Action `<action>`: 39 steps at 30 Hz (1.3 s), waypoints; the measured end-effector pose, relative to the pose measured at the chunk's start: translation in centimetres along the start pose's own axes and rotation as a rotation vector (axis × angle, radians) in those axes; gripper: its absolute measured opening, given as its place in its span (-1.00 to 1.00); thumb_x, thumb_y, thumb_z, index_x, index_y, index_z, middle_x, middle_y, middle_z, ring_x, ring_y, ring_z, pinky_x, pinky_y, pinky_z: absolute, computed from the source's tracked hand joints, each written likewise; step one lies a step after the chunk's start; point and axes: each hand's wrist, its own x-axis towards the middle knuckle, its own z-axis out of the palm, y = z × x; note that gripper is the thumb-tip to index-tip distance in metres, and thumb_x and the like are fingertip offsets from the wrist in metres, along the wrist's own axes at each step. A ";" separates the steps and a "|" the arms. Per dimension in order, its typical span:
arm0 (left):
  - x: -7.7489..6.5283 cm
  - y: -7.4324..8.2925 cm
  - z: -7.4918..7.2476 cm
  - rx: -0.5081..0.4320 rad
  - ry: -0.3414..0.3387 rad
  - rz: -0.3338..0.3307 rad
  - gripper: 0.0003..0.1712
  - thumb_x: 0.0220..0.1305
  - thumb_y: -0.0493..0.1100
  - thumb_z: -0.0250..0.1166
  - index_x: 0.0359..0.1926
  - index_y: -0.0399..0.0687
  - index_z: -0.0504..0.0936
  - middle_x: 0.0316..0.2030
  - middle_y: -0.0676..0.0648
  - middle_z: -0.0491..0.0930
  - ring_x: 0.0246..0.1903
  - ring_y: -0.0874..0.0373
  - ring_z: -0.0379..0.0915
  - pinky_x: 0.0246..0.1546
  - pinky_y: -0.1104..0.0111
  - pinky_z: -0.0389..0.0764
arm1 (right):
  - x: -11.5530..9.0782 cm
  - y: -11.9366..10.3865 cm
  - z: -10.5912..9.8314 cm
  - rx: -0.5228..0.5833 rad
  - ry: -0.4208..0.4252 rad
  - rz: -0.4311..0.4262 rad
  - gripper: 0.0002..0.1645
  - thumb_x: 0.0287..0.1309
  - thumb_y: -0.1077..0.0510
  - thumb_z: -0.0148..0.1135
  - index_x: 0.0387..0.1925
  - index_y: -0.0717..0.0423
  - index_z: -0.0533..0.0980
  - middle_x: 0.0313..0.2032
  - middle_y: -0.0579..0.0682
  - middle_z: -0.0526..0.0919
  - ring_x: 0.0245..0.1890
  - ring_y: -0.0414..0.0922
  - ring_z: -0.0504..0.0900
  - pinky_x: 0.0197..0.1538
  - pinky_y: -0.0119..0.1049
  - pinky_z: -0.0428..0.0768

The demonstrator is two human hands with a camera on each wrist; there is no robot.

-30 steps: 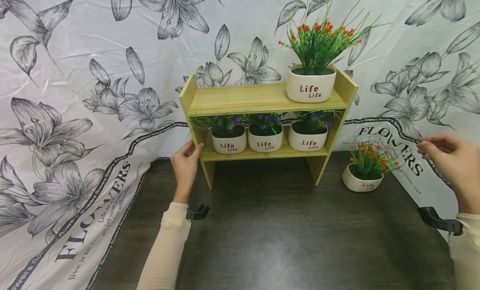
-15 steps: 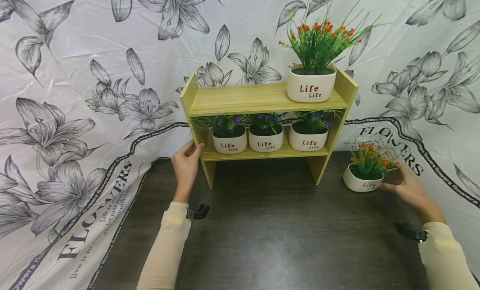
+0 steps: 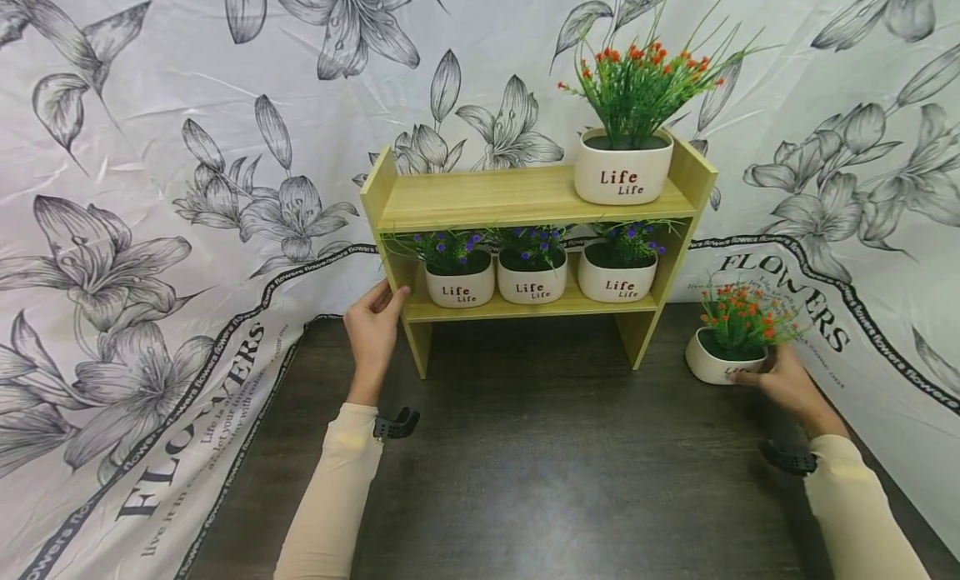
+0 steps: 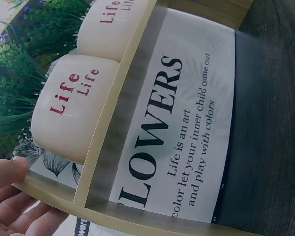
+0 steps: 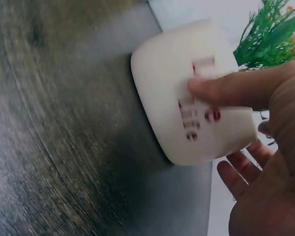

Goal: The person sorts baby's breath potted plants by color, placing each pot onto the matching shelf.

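Note:
A small two-tier wooden shelf (image 3: 480, 198) stands against the back. My left hand (image 3: 372, 326) grips its left side panel, thumb at the front edge and fingers on the outer side, as the left wrist view also shows. To the right of the shelf, a white flowerpot (image 3: 708, 365) with orange-red flowers sits on the table. My right hand (image 3: 787, 380) holds this pot at its right end. In the right wrist view the thumb (image 5: 231, 89) lies across the lettered front of the pot, with the other fingers (image 5: 238, 169) around its end.
On the upper tier, at the right, stands a larger-looking white pot (image 3: 624, 173) of orange-red flowers. Three pots with purple flowers, among them the left one (image 3: 459, 288), line the lower tier. Floral cloth (image 3: 300, 88) hangs behind and beside the dark table (image 3: 525, 455).
My right hand has come in from the right, down to the flowerpot on the table, and taken hold of it. The left hand has stayed on the shelf's side panel.

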 end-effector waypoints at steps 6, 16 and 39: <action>0.1 -0.1 0.1 0.004 0.003 -0.002 -0.58 0.32 -0.20 0.54 0.14 -0.29 0.78 0.04 -0.36 0.76 0.05 -0.15 0.78 -0.09 0.65 0.68 | 0.4 0.2 0.6 -0.085 0.120 -0.095 0.26 -0.29 0.46 0.75 0.51 -0.10 0.42 0.34 -0.41 0.47 0.31 -0.61 0.19 0.46 -0.57 0.03; -0.1 -0.1 0.1 -0.007 0.002 -0.003 -0.58 0.33 -0.20 0.54 0.14 -0.29 0.77 0.04 -0.36 0.76 0.05 -0.16 0.78 -0.09 0.63 0.68 | -0.7 -0.2 0.6 0.000 -0.077 0.214 0.43 0.21 0.01 0.61 0.72 -0.23 -0.27 0.62 0.33 -0.16 0.66 0.23 -0.06 0.54 0.58 -0.22; 0.1 -0.3 0.1 0.006 0.006 -0.021 -0.59 0.33 -0.15 0.55 0.14 -0.22 0.78 0.05 -0.31 0.77 0.05 -0.10 0.78 -0.10 0.65 0.67 | -0.3 -5.6 -0.7 -0.199 -0.031 0.302 0.18 0.24 -0.29 0.50 0.56 0.28 0.15 0.35 0.44 0.43 0.25 0.27 0.40 0.15 0.13 0.41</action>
